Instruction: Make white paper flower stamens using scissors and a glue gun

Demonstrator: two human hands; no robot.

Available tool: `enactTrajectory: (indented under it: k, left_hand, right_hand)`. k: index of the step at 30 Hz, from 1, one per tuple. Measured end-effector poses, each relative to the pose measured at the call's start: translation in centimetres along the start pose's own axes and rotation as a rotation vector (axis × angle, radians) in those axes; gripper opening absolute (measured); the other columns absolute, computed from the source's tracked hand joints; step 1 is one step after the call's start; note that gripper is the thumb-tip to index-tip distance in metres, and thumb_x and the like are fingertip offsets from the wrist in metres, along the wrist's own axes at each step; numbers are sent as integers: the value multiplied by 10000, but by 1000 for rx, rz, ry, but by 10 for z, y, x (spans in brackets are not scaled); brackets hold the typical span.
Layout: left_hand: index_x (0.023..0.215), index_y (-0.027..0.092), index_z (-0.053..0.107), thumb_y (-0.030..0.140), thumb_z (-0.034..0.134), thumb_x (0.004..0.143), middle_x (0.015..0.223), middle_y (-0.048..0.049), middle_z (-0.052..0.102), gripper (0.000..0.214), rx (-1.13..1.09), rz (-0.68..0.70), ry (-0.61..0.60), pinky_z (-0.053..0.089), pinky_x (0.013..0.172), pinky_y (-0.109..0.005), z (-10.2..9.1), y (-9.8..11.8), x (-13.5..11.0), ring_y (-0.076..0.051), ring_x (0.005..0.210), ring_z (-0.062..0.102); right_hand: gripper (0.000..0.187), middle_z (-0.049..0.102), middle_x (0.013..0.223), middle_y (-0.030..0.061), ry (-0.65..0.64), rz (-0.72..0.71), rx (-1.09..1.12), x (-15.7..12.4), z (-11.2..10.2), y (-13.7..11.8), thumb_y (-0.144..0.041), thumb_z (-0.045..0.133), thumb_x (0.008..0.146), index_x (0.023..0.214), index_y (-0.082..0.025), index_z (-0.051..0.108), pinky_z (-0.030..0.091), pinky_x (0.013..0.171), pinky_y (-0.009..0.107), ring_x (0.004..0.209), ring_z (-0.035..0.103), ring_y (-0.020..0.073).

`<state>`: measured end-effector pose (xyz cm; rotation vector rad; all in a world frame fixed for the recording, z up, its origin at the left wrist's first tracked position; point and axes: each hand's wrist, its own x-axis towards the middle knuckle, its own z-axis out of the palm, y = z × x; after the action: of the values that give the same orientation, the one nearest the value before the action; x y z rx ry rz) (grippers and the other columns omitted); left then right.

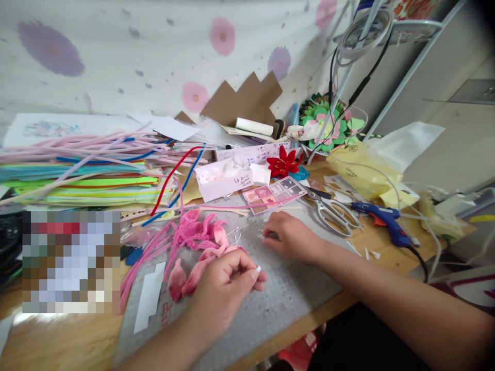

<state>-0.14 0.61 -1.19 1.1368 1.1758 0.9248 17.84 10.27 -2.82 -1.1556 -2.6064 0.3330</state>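
My left hand is closed in a pinch in front of the pink petals. A tiny white spot shows at its thumb tip; I cannot make out what is held. Farther right, my right hand has its fingers curled down at the grey cutting mat, close to thin white strands. What its fingertips hold, if anything, is hidden. Pink fuzzy petals with twisted stems lie beside and behind my left hand. Loose white wire-like bits rest on the mat between petals and right hand.
Scissors and a blue glue gun lie at the right. Behind stand a white box, a pink palette and a red flower. Bundled coloured pipe cleaners fill the back left. A white card strip lies left.
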Motion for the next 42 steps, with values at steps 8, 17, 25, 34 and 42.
enactTrajectory:
  k: [8, 17, 25, 34, 42]
  left_hand:
    - [703, 176, 599, 258, 573, 799, 951, -63, 680, 129, -1, 43, 128, 504, 607, -275, -4, -5, 2, -170, 739, 660]
    - [719, 193, 638, 256, 612, 796, 1113, -52, 640, 103, -34, 166, 55, 481, 698, -306, -10, -6, 1, -200, 878, 627]
    - [726, 196, 634, 254, 616, 809, 711, 21, 601, 102, -36, 147, 3, 402, 608, -237, -14, -5, 5, -115, 672, 514]
    - [696, 182, 631, 197, 625, 768, 699, 11, 625, 74, -133, 105, 16, 412, 611, -243, -10, 2, 3, -126, 679, 542]
    - [701, 194, 650, 221, 623, 783, 700, 7, 664, 90, -88, 103, 32, 435, 632, -245, -10, 0, 3, -136, 702, 586]
  right_hand:
    - [74, 613, 828, 74, 3, 43, -8, -5, -5, -9, -128, 579, 822, 751, -152, 581, 413, 738, 295, 817, 552, 190]
    - [74, 585, 688, -7, 97, -54, 293, -31, -30, -37, -132, 551, 843, 775, -163, 550, 391, 576, 202, 612, 524, 103]
    - [81, 583, 696, -5, 144, -164, 357, -38, -30, -39, -132, 558, 852, 779, -162, 545, 393, 589, 194, 628, 521, 97]
    - [87, 582, 694, 3, 119, -194, 374, -38, -31, -40, -116, 535, 851, 775, -156, 546, 396, 584, 202, 621, 519, 101]
    - [94, 583, 692, -6, 111, -188, 381, -35, -30, -40, -135, 531, 852, 768, -176, 540, 402, 577, 206, 614, 519, 103]
